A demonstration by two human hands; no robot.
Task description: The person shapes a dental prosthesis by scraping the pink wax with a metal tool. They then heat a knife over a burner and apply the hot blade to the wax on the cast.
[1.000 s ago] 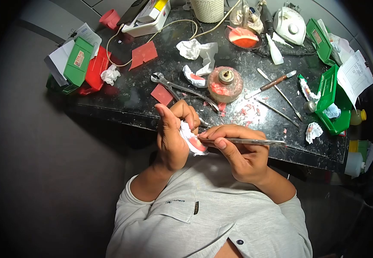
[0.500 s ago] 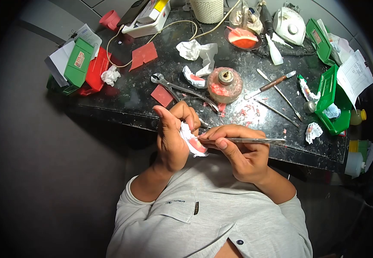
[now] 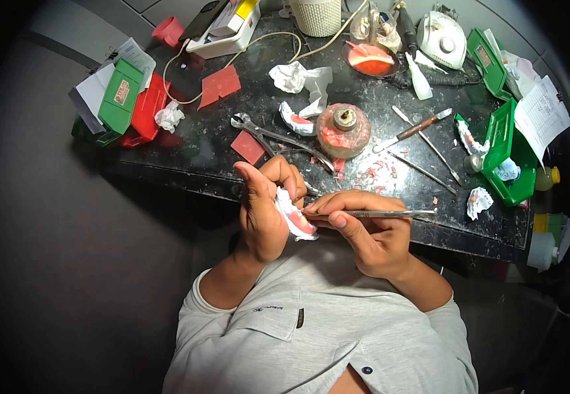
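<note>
My left hand (image 3: 262,210) grips a white plaster dental cast with pink wax (image 3: 295,218), held upright in front of my chest near the bench's front edge. My right hand (image 3: 364,233) pinches a slim metal carving tool (image 3: 380,214) that lies almost level, its tip touching the pink wax on the cast. Both hands meet just below the dark bench top (image 3: 232,118).
On the bench stand a round spirit lamp (image 3: 344,128), metal pliers (image 3: 268,134), loose hand instruments (image 3: 423,148), pink wax sheets (image 3: 219,84), crumpled tissue (image 3: 301,77), green and red boxes (image 3: 124,98), an open green case (image 3: 508,154) and a white motor unit (image 3: 442,38).
The hands have barely moved. The tool tip has shifted slightly along the wax of the cast.
</note>
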